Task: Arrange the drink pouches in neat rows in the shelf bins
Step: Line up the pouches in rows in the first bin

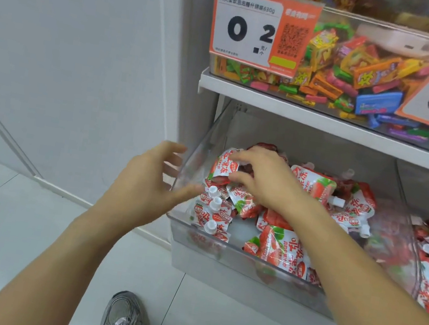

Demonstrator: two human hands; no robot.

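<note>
Head view, read left to right. We see the left hand [145,179] just outside the bin's left wall [196,159], fingers spread and relaxed, holding nothing; its fingertips look close to the wall, though motion blur keeps us from telling whether they touch it. Inside the clear bin [247,264], at its left side, a short row of pouches [213,213] stands with white caps lined up one behind another. The right hand [264,182] reaches over the bin and pinches one pouch [225,167] between thumb and fingers, holding it above the far end of that row. To the right, the remaining pouches [287,248] lie in a loose heap, facing different ways. A second bin [418,261] at far right holds more jumbled pouches. Above, an upper shelf [328,119] carries a bin of mixed candy [365,71] with price cards [258,28].

We judge the task to be at an early stage: one partial row is formed, while most of this bin and the whole neighbouring bin remain unsorted.
</note>
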